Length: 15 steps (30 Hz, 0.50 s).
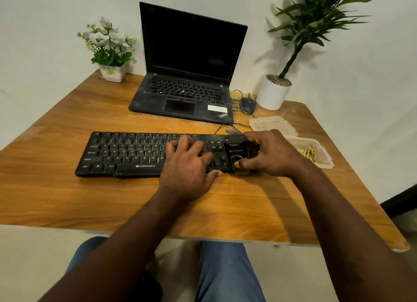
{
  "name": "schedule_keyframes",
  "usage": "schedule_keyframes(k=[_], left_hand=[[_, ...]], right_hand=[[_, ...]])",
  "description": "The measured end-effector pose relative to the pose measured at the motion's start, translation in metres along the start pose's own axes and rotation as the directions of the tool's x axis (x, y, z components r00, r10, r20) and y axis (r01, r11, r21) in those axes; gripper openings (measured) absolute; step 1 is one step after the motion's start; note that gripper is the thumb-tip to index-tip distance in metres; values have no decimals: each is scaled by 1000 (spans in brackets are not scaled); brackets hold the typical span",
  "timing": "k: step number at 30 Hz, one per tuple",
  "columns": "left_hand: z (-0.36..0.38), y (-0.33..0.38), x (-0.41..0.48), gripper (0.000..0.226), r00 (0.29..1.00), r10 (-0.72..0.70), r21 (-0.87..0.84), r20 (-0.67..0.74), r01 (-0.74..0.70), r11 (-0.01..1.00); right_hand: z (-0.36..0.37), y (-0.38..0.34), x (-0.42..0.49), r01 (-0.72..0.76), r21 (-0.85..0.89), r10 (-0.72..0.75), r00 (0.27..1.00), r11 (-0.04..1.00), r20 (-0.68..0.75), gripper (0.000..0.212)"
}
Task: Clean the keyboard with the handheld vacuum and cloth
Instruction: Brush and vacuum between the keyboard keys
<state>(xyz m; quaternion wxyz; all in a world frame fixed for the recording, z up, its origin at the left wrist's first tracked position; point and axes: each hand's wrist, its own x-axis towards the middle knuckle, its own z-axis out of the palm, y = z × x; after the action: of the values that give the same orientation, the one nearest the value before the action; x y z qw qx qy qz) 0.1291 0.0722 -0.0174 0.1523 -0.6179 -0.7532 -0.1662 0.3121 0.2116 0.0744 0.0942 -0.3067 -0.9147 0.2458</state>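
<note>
The right hand grips the handheld vacuum on the keyboard; the left hand presses spread on its keys.

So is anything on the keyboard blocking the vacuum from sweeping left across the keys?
Yes. The left hand lies flat on the keyboard, directly left of the handheld vacuum that the right hand grips at the right end. Beyond that hand, the keys are clear.
</note>
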Motion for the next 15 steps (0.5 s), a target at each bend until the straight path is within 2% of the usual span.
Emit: schedule_keyframes(k=[3, 7, 9, 15], left_hand=[[0, 0, 1, 54, 1000, 3, 5, -2, -3, 1000], [0, 0, 0, 55, 1000, 5, 4, 0, -5, 1000], [-1, 1, 0, 55, 1000, 2, 8, 7, -2, 1000], [-2, 2, 0, 55, 1000, -2, 17, 17, 2, 1000]], right_hand=[[-6, 1, -10, -4, 2, 4, 1000, 1000, 3, 51], [0, 6, -14, -15, 30, 23, 960, 999, -279, 47], [0, 8, -11, -35, 6, 35, 932, 999, -361, 52], [0, 1, 17, -22, -132, -12, 968, 991, -249, 44]])
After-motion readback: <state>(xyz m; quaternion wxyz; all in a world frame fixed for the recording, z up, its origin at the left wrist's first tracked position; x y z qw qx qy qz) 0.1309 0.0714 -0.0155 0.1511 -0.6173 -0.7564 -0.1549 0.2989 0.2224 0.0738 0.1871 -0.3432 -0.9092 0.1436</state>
